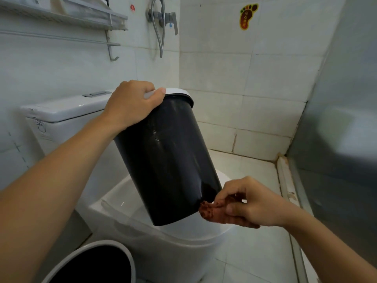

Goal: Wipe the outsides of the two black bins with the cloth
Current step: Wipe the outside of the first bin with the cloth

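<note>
Two black bins show: one bin [167, 160] I hold up in the air over the toilet [142, 227], tilted with its white rim [179, 93] away from me and its base toward me; the second bin [95, 264] stands on the floor at the lower left, just beside the toilet, its grey rim and dark inside facing up. My left hand [132, 105] clamps the raised bin at the top, fingers curled over the rim and thumb along its edge. My right hand [251, 203] pinches a bunched reddish-brown cloth [210, 212], which touches the bin's lower right edge near the base. Behind stand the cistern [67, 113], a tiled wall [234, 78] with a shower mixer [163, 19], a foot-shaped sticker [247, 16] and a wire shelf [67, 15] at upper left.
</note>
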